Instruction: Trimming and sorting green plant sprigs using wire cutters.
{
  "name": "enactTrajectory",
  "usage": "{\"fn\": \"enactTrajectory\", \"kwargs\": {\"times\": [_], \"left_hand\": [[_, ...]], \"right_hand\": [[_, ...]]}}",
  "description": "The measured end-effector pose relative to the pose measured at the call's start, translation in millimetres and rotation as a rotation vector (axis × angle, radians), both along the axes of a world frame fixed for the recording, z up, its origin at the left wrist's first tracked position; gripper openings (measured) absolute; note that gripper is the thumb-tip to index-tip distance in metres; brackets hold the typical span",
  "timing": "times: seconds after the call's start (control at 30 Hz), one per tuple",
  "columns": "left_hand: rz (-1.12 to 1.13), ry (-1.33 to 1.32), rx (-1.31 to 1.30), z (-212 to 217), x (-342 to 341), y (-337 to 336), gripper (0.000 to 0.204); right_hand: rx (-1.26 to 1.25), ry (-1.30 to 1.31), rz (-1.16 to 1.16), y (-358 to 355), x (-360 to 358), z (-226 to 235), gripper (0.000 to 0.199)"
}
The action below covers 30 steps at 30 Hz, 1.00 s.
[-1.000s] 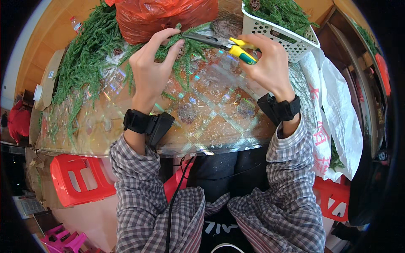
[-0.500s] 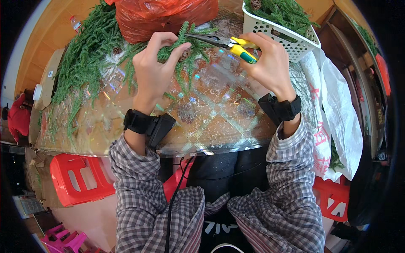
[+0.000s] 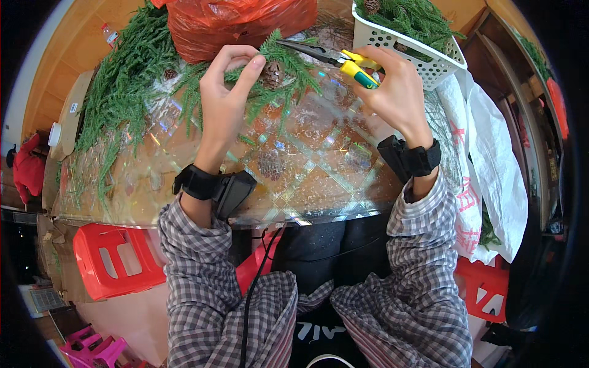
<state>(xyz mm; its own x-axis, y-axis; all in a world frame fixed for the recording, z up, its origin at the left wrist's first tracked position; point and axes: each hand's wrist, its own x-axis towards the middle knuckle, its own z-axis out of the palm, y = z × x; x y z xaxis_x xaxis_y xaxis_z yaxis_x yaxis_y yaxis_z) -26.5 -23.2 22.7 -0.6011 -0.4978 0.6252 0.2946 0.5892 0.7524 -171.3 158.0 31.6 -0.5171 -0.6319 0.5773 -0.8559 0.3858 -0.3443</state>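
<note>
My left hand (image 3: 222,92) pinches a green artificial pine sprig (image 3: 293,81) between thumb and fingertips, above the table. A brown pine cone (image 3: 273,75) sits among the sprig's needles, just right of my left thumb. In my right hand (image 3: 397,89) are long-nose pliers (image 3: 357,72) with yellow and green handles. Their dark jaws point left and reach the sprig's upper tip, above the cone. Whether the jaws grip anything there is too small to tell. Both wrists wear black straps with a black block.
An orange-red plastic bag (image 3: 239,27) stands at the far side. Piled green branches (image 3: 126,80) lie to the left. A white perforated basket (image 3: 423,64) holds greenery and cones at far right, beside a white sack (image 3: 491,159). The glass-like tabletop (image 3: 313,175) bears scattered white specks.
My left hand has tipped slightly, and the pine cone now shows more fully beside the thumb. The pliers and my right hand have shifted a little to the right, the jaws slightly higher.
</note>
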Motion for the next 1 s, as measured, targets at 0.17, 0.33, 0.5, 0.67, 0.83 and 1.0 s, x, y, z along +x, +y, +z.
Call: {"fn": "enactTrajectory", "kwargs": {"times": [0.17, 0.33, 0.5, 0.67, 0.83, 1.0], "left_hand": [[-0.006, -0.040, 0.015, -3, -2, -2, 0.019], [0.118, -0.093, -0.087, -6, -4, -6, 0.020], [0.117, -0.076, -0.179, -10, -6, -6, 0.020], [0.115, -0.086, -0.185, -11, -6, -6, 0.020], [0.113, -0.125, -0.155, -8, -5, -3, 0.021], [0.121, -0.059, -0.239, -14, -8, -9, 0.021]], "right_hand": [[0.003, -0.003, -0.007, 0, 2, 2, 0.032], [0.015, 0.003, 0.029, -1, 3, 1, 0.032], [0.052, -0.003, 0.000, -1, 4, 1, 0.033], [0.024, 0.003, -0.015, -3, 3, -1, 0.034], [-0.027, 0.018, 0.045, -2, 6, 1, 0.034], [0.030, 0.062, 0.017, -4, 6, -1, 0.034]]}}
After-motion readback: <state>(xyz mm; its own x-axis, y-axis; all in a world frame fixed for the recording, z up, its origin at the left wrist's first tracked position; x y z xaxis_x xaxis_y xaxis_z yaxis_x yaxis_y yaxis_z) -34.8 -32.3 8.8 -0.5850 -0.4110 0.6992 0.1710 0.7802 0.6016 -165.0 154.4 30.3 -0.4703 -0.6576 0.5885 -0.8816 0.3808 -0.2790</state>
